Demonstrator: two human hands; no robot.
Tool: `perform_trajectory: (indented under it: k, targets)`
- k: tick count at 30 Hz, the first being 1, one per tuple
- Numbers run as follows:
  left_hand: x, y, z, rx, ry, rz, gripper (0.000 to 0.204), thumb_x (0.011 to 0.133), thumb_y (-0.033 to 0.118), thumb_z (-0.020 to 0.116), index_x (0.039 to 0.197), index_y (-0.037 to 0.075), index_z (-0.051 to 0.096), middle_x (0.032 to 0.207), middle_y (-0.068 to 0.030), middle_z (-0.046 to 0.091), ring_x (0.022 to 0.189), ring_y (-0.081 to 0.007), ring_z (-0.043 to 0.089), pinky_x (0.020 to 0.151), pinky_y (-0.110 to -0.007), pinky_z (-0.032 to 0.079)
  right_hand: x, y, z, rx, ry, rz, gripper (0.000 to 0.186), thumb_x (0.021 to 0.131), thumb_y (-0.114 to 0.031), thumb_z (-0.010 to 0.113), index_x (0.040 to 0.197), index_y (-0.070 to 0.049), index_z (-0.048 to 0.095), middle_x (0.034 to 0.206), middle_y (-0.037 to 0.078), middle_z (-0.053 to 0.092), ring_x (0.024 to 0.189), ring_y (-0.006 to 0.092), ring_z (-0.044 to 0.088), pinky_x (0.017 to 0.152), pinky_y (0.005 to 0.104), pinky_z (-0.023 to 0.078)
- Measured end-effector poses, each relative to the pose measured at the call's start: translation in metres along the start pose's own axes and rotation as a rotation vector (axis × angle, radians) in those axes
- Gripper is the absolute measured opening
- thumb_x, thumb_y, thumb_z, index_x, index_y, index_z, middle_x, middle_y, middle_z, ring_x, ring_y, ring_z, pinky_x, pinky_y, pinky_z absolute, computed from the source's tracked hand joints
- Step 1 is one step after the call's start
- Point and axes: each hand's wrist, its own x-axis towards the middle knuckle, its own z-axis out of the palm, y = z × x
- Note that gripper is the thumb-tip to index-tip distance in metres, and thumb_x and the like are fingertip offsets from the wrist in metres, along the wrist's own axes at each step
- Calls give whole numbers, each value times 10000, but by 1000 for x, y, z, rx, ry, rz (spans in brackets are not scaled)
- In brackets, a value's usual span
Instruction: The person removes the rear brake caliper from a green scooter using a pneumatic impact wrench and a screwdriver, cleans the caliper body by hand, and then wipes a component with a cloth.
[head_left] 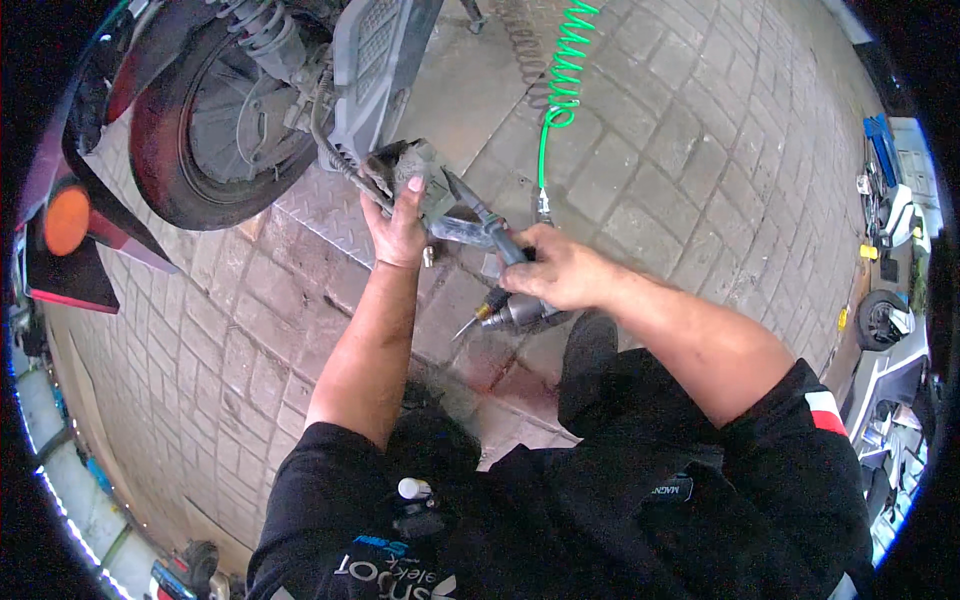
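My left hand (397, 226) is closed round a dirty grey metal part (425, 170) that looks like a brake caliper, its thumb lying on top. A dark ribbed hose (340, 158) runs down to this part from beside the wheel. My right hand (560, 268) grips a grey tool with a tapering tip (487, 220), and the tip points at the metal part. What kind of tool it is, I cannot make out. Under my right hand lie a grey air tool (525, 312) and a screwdriver (481, 311) with a yellow and black handle. A small metal fitting (428, 257) sits beside my left wrist.
At the upper left stands a scooter wheel (230, 110) with a spring shock absorber (265, 35) and an orange reflector (68, 218). A green coiled air hose (568, 60) drops to the air tool. Ridged metal plate (320, 205) borders the brick paving. Tools and parts (885, 200) line the right edge.
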Motion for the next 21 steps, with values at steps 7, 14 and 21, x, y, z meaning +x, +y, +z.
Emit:
perform_trajectory:
  k: [7, 14, 21]
  targets:
    - [-6, 10, 34, 55, 239, -79, 565, 801, 185, 700, 1243, -28, 419, 1175, -118, 521, 1061, -208, 504, 941, -320, 388, 13, -5, 22, 279, 82, 57, 351, 778, -299, 636, 984, -15, 634, 797, 201, 647, 778, 269, 635, 754, 382, 478]
    - [-12, 16, 54, 206, 204, 32, 584, 788, 166, 721, 1236, -50, 415, 1196, -133, 509, 1072, -206, 497, 954, -322, 381, 36, 6, 52, 396, 292, 51, 281, 767, -241, 617, 925, -11, 645, 708, 138, 639, 684, 215, 619, 670, 366, 471]
    - [1, 12, 27, 105, 143, -27, 598, 775, 160, 734, 1238, -12, 397, 1160, -103, 516, 1070, -195, 499, 945, -324, 386, 33, 27, 22, 599, 349, 120, 158, 796, -110, 593, 907, 3, 599, 705, 5, 547, 593, 99, 485, 514, 242, 368]
